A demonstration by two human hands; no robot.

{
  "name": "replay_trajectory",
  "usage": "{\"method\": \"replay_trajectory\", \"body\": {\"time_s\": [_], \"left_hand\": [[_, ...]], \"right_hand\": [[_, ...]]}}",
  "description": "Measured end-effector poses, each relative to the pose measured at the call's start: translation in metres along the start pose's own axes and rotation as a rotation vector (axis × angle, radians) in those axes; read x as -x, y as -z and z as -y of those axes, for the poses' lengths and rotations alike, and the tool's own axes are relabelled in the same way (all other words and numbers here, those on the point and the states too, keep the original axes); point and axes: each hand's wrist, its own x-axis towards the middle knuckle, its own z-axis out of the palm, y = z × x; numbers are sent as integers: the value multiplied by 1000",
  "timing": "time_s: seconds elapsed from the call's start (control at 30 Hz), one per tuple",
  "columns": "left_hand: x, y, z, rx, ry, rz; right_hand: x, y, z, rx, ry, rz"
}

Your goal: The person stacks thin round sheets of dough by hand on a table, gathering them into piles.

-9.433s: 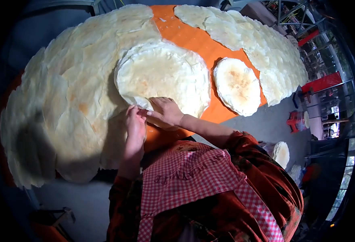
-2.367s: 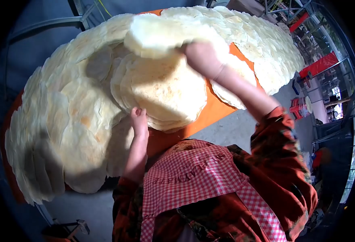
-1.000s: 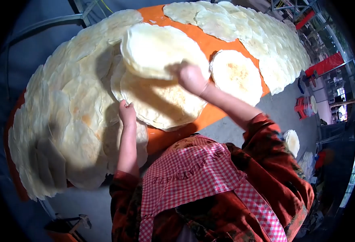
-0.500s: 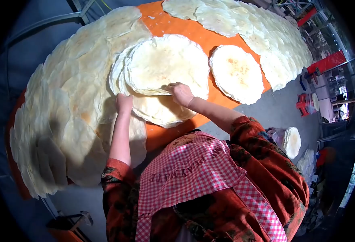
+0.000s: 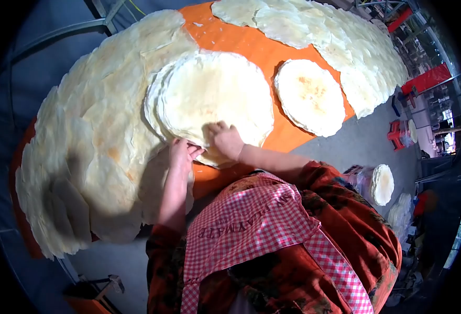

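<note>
A tall stack of thin, round, pale flatbreads [image 5: 215, 94] lies in the middle of the orange surface [image 5: 246, 42]. At the near-left edge of the stack, my left hand [image 5: 180, 154] has its fingers bent against the rim; whether it pinches a sheet is too small to tell. My right hand [image 5: 226, 140] rests on the near part of the stack, palm down, fingers spread a little. A smaller round stack [image 5: 310, 97] with a browned centre sits to the right, apart from both hands.
Overlapping flat sheets [image 5: 94, 115] cover the left side, and more sheets [image 5: 346, 57] lie at the upper right. On the floor to the right are a red stool [image 5: 395, 135] and another round stack [image 5: 382, 184]. A metal frame [image 5: 57, 35] stands at the upper left.
The upper flatbreads that my right hand held raised have come down onto the stack. My right hand has moved nearer to me and opened, while my left hand has shifted right and down along the rim.
</note>
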Motion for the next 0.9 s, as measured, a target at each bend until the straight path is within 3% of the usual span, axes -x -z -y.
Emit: {"method": "replay_trajectory", "body": {"time_s": [0.2,0.3,0.33,0.37,0.4,0.43,0.5,0.57,0.67,0.7,0.77,0.8,0.83,0.87,0.9], "left_hand": [[10,3,2,186,9,68],[20,-15,-1,290,-57,85],[16,-15,6,264,-87,115],[15,-16,16,60,-120,13],[9,-16,29,-91,-178,12],[5,-14,40,-242,-230,6],[1,-17,40,-446,-216,-15],[10,-28,32,-377,-207,-37],[1,-21,41,-367,-278,-69],[-7,-13,51,-386,-333,-87],[10,-11,55,-438,-503,-250],[16,-6,57,-467,-589,-334],[12,7,60,-427,-626,-374],[16,10,58,-300,-554,-359],[25,9,52,-173,-483,-347]], "right_hand": [[10,22,10,-369,-116,182],[-4,-21,5,-332,-205,-19],[-12,2,1,-364,-209,69],[-22,26,-6,-398,-212,156],[-45,-9,-39,-405,-259,182],[-64,63,-46,-347,-263,350],[-130,110,-128,-289,-207,149],[-200,153,-203,-203,-73,-93],[-235,246,-222,90,-33,-332],[-233,266,-208,386,-31,-178],[-203,261,-172,286,-61,-337],[-165,261,-132,72,81,-374],[-142,242,-106,276,-28,-237],[-121,205,-90,274,15,-192],[-108,139,-92,72,150,-359]]}}
